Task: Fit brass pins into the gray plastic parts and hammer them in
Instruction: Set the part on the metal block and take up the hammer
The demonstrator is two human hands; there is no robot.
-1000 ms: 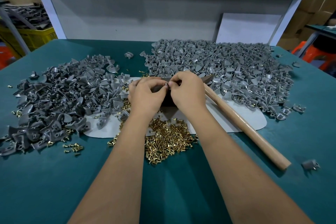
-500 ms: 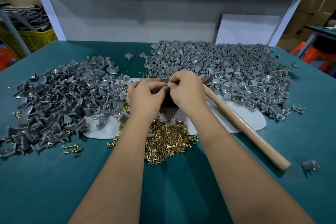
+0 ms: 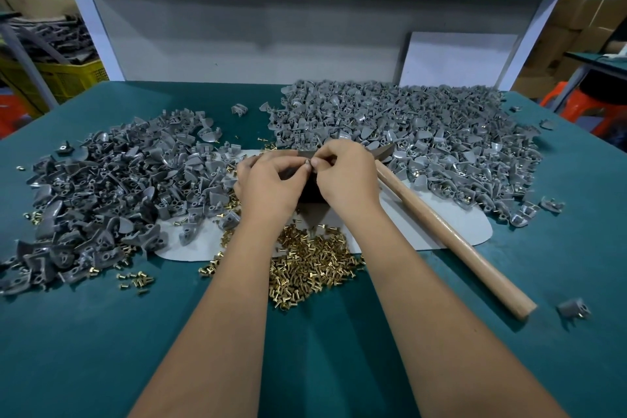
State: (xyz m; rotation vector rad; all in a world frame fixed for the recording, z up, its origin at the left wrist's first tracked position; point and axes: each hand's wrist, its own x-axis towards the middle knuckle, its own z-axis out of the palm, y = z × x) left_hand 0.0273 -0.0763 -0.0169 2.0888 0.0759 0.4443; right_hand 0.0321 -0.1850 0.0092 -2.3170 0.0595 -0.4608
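Observation:
My left hand (image 3: 271, 180) and my right hand (image 3: 346, 176) meet at mid-table, fingertips pinched together over a small gray plastic part (image 3: 292, 174) that is mostly hidden by the fingers. Whether a pin sits between the right fingertips cannot be made out. A heap of brass pins (image 3: 312, 258) lies just below the hands. A dark block (image 3: 310, 193) sits under them on a white mat (image 3: 434, 224). The hammer's wooden handle (image 3: 451, 234) lies to the right, running toward the front right.
A big pile of gray parts (image 3: 101, 187) covers the left of the green table (image 3: 84, 332), another pile (image 3: 407, 136) the back right. One loose gray part (image 3: 573, 308) lies front right. A few stray pins (image 3: 135, 282) sit front left.
Both hands have stayed together over the block, with only small finger movements at the pinched part. The camera has tilted slightly.

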